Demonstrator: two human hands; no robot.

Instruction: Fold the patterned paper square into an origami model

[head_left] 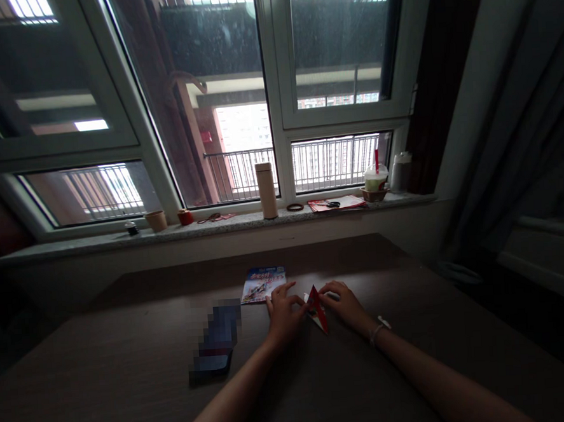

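A folded piece of red and white paper (318, 314) stands between my two hands over the dark table (141, 334), its points facing up and down. On its left edge, the thumb and forefinger of my left hand (285, 311) are closed. My right hand (343, 301) pinches the paper's upper right side, and a bracelet circles that wrist. Just beyond my left fingers lies a blue printed booklet (263, 285), close to the fingertips. To the left of my left forearm rests a dark, pixelated phone-like object (216, 339).
Along the windowsill (225, 226) stand a beige flask (266, 191), a brown cup (156, 220), a small red container (185, 217) and a drink cup with a red straw (375, 178). Black scissors (333, 204) lie on papers there. A curtain hangs at right.
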